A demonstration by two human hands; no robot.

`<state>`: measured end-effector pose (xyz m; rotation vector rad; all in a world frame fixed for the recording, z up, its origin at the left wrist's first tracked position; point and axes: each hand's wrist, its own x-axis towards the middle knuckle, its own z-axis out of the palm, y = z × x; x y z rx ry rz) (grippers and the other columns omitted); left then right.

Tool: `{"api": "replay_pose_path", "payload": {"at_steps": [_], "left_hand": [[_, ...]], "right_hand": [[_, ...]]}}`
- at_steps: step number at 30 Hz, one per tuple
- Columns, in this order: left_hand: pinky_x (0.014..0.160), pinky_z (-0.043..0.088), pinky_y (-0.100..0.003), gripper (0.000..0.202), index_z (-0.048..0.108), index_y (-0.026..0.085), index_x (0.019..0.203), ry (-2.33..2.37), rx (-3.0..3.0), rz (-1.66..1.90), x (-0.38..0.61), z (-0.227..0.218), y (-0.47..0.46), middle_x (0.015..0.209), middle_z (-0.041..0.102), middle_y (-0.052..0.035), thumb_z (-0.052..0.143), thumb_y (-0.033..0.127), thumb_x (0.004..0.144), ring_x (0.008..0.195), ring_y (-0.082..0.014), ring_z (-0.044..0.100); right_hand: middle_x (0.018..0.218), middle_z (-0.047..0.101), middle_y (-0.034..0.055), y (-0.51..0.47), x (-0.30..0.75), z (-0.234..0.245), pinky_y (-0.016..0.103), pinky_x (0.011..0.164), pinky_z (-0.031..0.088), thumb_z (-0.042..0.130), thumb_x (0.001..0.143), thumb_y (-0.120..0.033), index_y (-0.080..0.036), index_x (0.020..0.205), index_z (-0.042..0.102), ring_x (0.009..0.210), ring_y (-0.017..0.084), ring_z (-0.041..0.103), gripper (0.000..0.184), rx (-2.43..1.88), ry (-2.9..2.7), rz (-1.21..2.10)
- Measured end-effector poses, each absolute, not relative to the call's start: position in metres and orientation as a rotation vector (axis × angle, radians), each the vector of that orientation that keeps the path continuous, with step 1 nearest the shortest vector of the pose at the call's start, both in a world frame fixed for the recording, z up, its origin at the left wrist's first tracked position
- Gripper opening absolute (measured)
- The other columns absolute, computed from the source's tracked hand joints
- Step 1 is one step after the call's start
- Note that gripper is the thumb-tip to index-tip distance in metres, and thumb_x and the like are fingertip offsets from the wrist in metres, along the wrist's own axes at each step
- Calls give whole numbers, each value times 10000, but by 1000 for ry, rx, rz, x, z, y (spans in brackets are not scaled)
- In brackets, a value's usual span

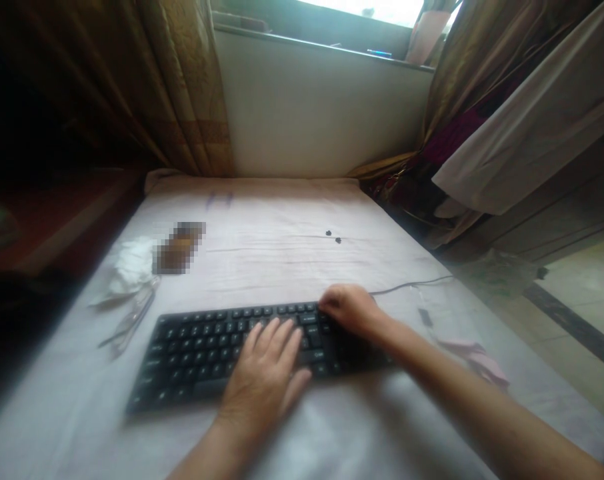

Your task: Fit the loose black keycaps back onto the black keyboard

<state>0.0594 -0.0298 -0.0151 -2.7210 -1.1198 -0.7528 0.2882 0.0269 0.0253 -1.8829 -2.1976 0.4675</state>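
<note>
A black computer keyboard (197, 353) lies on a white cloth-covered surface. My left hand (265, 370) rests flat over its middle keys, fingers stretched out and thumb apart. At the keyboard's far edge, right of centre, my right hand (349, 308) has its fingers curled and pressed together. Whatever those fingertips may hold is hidden. My right hand and forearm cover part of the keyboard's right end. Two small black pieces (338, 241) lie on the cloth beyond the keyboard, too small to name.
A dark cable (412, 285) runs off to the right, near a pink cloth (475, 360). On the left are a crumpled white cloth or tissue (132, 267), a thin clear item (135, 320) and a pixelated brown object (179, 248). Curtains (182, 87) hang beside the window.
</note>
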Motion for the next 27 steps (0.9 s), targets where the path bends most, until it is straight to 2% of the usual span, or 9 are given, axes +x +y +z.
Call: {"api": "replay_pose_path", "payload": {"at_steps": [7, 10, 13, 18, 20, 27], "left_hand": [[1072, 366, -454, 442, 614, 189, 1273, -1114, -2701, -784, 59, -20, -30, 1344, 617, -62, 497, 456, 941, 1231, -266, 550], [1071, 367, -445, 444, 603, 200, 1287, -1123, -2688, -788, 59, -21, -30, 1345, 617, -55, 507, 454, 936, 1232, -260, 548], [1062, 371, -430, 427, 605, 210, 1280, -1105, -2681, -803, 58, -21, -29, 1343, 617, -51, 510, 444, 935, 1228, -252, 549], [1087, 325, -401, 434, 617, 203, 1259, -1034, -2637, -820, 56, -21, -24, 1311, 640, -44, 496, 463, 935, 1220, -234, 547], [1097, 310, -391, 441, 626, 197, 1244, -1009, -2617, -815, 56, -21, -22, 1288, 655, -45, 490, 479, 933, 1214, -229, 547], [1107, 290, -380, 432, 638, 185, 1214, -958, -2626, -825, 55, -20, -18, 1260, 666, -60, 504, 476, 925, 1204, -231, 547]], "right_hand": [[810, 784, -8, 43, 302, 34, 218, 717, 521, 676, 795, -227, -259, 826, 795, 751, 161, 719, 127, -1896, -2196, 596], [902, 784, -15, 73, 320, 37, 216, 761, 511, 640, 846, -280, -282, 892, 788, 850, 164, 714, 155, -2119, -2064, 315], [1058, 754, 42, 111, 338, 34, 290, 814, 507, 540, 904, -261, -262, 1010, 765, 968, 223, 687, 248, -2265, -1931, 98], [1250, 661, 91, 164, 353, 20, 328, 906, 477, 556, 897, -247, -257, 1238, 669, 1121, 253, 602, 359, -2338, -1903, -49], [1254, 661, 82, 177, 354, 15, 327, 945, 453, 559, 896, -237, -269, 1225, 678, 1150, 249, 573, 351, -2324, -1951, -44], [1104, 728, 89, 196, 353, 12, 328, 937, 446, 555, 870, -188, -242, 974, 778, 1111, 259, 585, 253, -2290, -1984, 105]]}}
